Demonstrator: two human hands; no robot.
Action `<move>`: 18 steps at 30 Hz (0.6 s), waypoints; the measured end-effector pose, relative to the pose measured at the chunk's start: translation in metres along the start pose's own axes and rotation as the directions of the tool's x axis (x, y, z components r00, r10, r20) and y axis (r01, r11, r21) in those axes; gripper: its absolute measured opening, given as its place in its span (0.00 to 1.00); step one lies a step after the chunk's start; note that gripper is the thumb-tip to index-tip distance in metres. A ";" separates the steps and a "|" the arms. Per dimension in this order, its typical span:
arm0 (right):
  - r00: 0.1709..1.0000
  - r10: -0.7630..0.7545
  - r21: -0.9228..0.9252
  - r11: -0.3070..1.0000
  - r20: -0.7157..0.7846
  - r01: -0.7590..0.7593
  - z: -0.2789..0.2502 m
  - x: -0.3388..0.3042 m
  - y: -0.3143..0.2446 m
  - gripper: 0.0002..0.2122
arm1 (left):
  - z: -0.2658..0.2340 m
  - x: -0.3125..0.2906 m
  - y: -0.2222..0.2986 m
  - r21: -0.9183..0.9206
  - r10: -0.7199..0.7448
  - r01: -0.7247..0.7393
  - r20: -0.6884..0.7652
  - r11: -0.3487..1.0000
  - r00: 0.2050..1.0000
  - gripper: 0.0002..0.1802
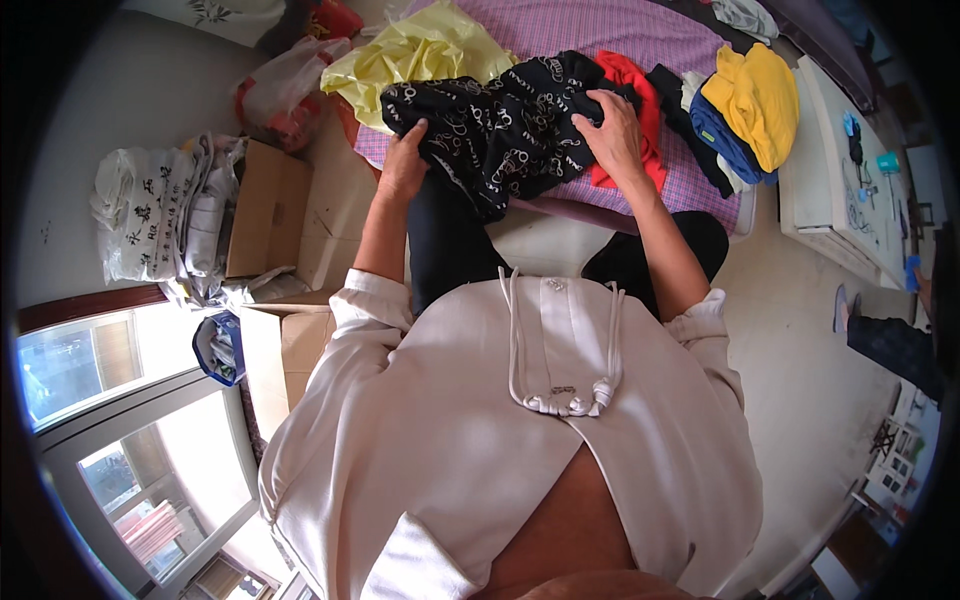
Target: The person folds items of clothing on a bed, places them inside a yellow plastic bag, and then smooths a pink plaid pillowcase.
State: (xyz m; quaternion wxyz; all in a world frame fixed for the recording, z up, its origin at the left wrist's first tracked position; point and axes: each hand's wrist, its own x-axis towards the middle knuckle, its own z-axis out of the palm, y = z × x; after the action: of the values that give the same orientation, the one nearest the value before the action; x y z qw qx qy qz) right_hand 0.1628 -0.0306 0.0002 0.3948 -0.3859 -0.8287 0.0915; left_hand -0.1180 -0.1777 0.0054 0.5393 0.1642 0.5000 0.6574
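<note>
A black garment (510, 130) with a white chain-like print is spread between my hands over the near edge of the bed. My left hand (405, 160) pinches its left side, thumb on top. At the garment's right end, my right hand (612, 135) has hold of the cloth with fingers curled over it; some fingertips are hidden in the folds. Just beyond that hand lies a red garment (650, 120), partly covered by the black one. A crumpled yellow plastic bag (420, 50) touches the garment's far left side.
The bed has a purple checked cover (590, 28). Folded clothes, a yellow garment (755, 105) uppermost, are piled right. A white cabinet (815, 150) stands farther right. Cardboard boxes (268, 205) and bagged items (150, 215) are left. Another person's leg (890, 350) shows at the right edge.
</note>
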 end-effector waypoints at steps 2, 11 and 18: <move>0.996 -0.013 -0.065 0.998 0.090 0.019 0.006 0.005 0.003 0.23 | 0.001 0.005 0.005 -0.040 0.042 -0.043 -0.032 0.998 0.999 0.17; 0.926 0.156 -0.265 0.962 0.344 -0.064 0.010 0.003 0.014 0.25 | 0.038 -0.019 0.067 0.079 0.276 -0.285 0.105 0.955 0.955 0.22; 0.994 -0.082 0.214 0.975 0.066 0.066 -0.025 0.045 -0.048 0.35 | 0.059 -0.022 0.092 0.094 0.183 -0.215 0.273 0.972 0.945 0.25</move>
State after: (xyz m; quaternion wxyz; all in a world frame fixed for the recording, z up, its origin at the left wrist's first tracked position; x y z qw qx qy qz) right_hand 0.1358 -0.0353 0.0652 0.4056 -0.3067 -0.8423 0.1788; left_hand -0.1156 -0.1611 0.1161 0.5203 0.3322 0.4446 0.6491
